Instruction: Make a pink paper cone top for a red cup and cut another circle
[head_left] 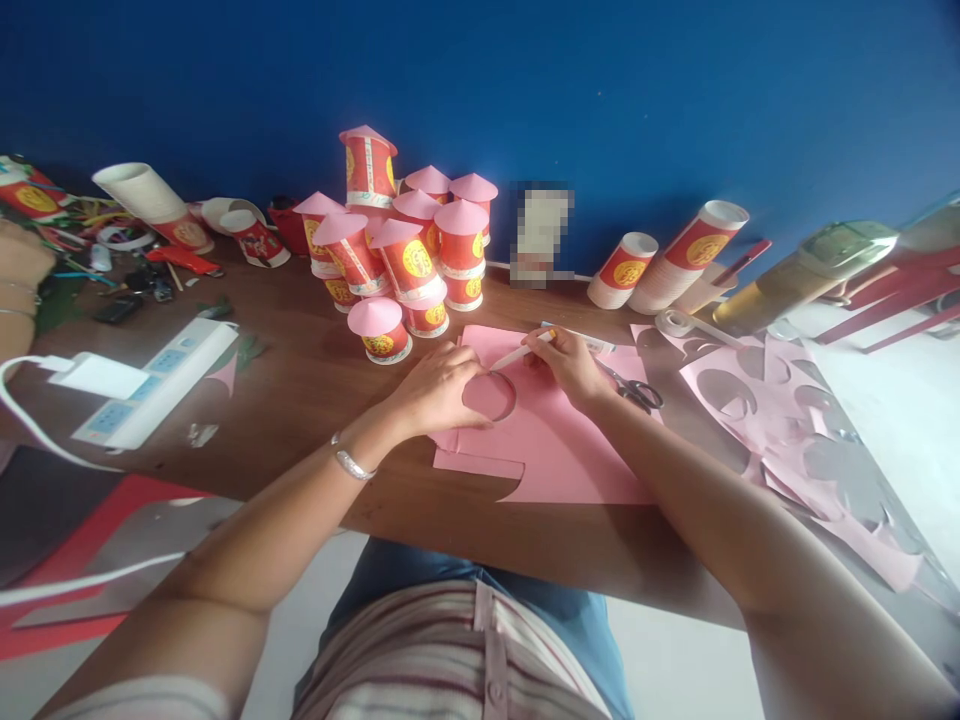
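Note:
My left hand (pixel 442 385) is curled around a thin round ring (pixel 512 402), thumb and fingers pressing it flat onto pink paper (pixel 577 460). Between the fingers of my right hand (pixel 566 365) is a slim white pen (pixel 516 354). Its tip points down at the ring's upper edge. Under and beside my right hand lie scissors (pixel 639 393) with dark handles, partly hidden by the hand. The paper has a curved cut at its lower left edge.
Red paper cups with pink cone tops (pixel 401 258) stand stacked at the back. Cup stacks (pixel 686 255) lean at back right, near a tape roll (pixel 673 322). Pink offcuts (pixel 780 400) cover the right side. A white power strip (pixel 161 385) with a plugged-in charger lies left.

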